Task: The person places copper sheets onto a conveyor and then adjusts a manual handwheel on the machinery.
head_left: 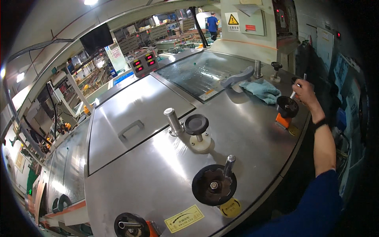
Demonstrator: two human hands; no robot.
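Note:
My right hand (304, 92) reaches out at the far right, with a dark band on its wrist and a blue sleeve behind. Its fingers are closed around the pale, slim handle (292, 94) of a black handwheel (287, 107). The handle's lower end meets the wheel's upper edge; its top is hidden in my grip. Under this wheel sits an orange block (282, 121). Left of it, a crumpled light-blue cloth (262, 91) lies on the steel cover, touching a grey curved handle (237, 77). My left hand is out of view.
The steel machine top (252, 158) carries another black handwheel (214, 185), a black knob (196, 124) and an upright metal post (172, 121). A lid with a grey handle (131, 129) lies left, a wet window (205, 71) beyond. Red displays (143, 63) stand behind; a person (212, 24) is far off.

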